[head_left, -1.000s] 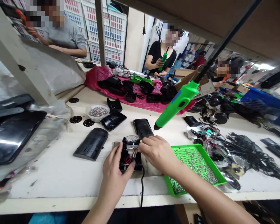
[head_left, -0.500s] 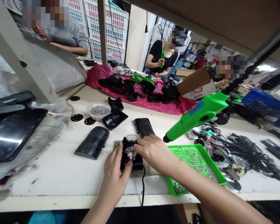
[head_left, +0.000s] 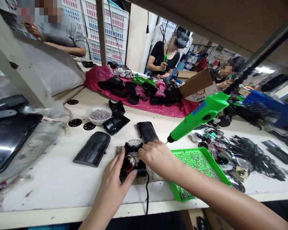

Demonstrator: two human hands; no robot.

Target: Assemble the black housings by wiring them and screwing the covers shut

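Note:
A black plastic housing [head_left: 139, 166] with red and blue wires, a white inner part and a round, clear honeycomb-patterned disc [head_left: 134, 143] at its top lies in front of me, a black cord running off its lower edge. My left hand [head_left: 115, 172] steadies it, fingers along the left side and thumb at the lower edge. Curled fingers of my right hand [head_left: 156, 157] press together at the housing's upper right; whatever they pinch is hidden. Just behind lies a black cover [head_left: 147, 131], and left of the housing a curved black shell [head_left: 93, 149].
A green electric screwdriver [head_left: 199, 116] hangs above a green tray [head_left: 207, 159] of screws. Behind stands a bowl of small metal parts [head_left: 99, 115] beside black shells [head_left: 116, 123]. Cords [head_left: 256, 159] heap up at right. Co-workers sit across the bench.
My left thumb has dropped toward the housing's lower edge, exposing more of the red wires. My right hand stays at the upper right side. The whole view has shifted slightly.

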